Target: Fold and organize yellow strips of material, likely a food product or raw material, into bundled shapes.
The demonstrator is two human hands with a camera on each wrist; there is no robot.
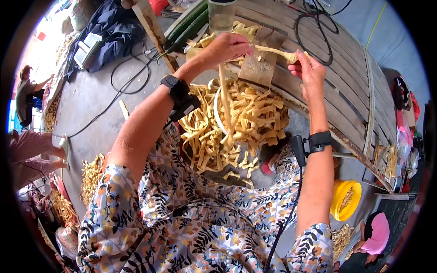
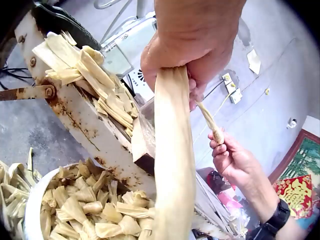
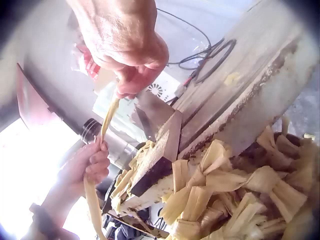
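Two hands hold one pale yellow strip (image 2: 174,150) above the edge of a slatted worktop (image 1: 350,86), and part of its length spans the gap between them. The left hand (image 1: 230,47) has its fingers closed on the strip, which leaves the grip flat and broad and hangs freely. The right hand (image 1: 311,68) pinches the bunched end between thumb and fingers. The grips stand apart and the span looks nearly straight, which suggests light tension to keep the strip narrow and controlled. A wooden block (image 1: 256,73) lies across the worktop's edge; its position within reach of both hands appears deliberate, though its use cannot be confirmed. Flat strips (image 2: 100,82) lie beside the block, probably for easy picking. Below the edge, a white-rimmed tub (image 2: 33,212) is filled with folded or knotted pieces (image 2: 82,207); its location near the hands likely shortens the reach. A yellow bucket (image 1: 337,196) stands to the right, on the floor (image 1: 100,91), and holds further pale matter, too small to identify.
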